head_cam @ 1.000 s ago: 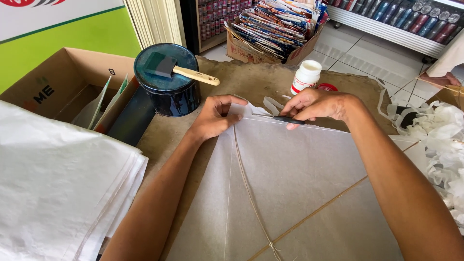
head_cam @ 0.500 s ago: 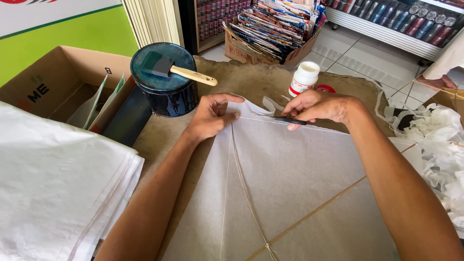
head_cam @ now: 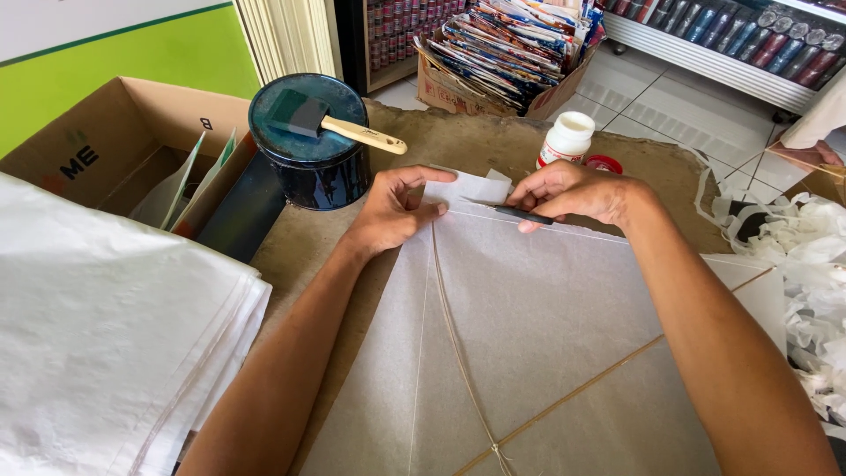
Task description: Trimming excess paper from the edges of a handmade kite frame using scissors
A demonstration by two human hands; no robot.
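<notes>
A white paper kite (head_cam: pixel 529 335) with thin crossed sticks lies on a brown board. My left hand (head_cam: pixel 392 211) presses down on the kite's top corner, thumb and fingers pinching the paper by the upright stick. My right hand (head_cam: pixel 573 192) holds a thin dark blade (head_cam: pixel 520 212) flat along the kite's upper edge. A small folded paper flap (head_cam: pixel 467 185) sticks up between the two hands.
A dark round tin (head_cam: pixel 308 150) with a foam brush (head_cam: pixel 339 123) on its lid stands behind my left hand. A white glue bottle (head_cam: pixel 566 139) and red cap (head_cam: pixel 604 164) sit behind my right. White paper sheets (head_cam: pixel 97 335) are stacked left; an open cardboard box (head_cam: pixel 115 150) stands behind them, paper scraps (head_cam: pixel 806 264) right.
The hands stay at the kite's top corner. My right hand has shifted the blade slightly along the upper edge, and the view has moved a little.
</notes>
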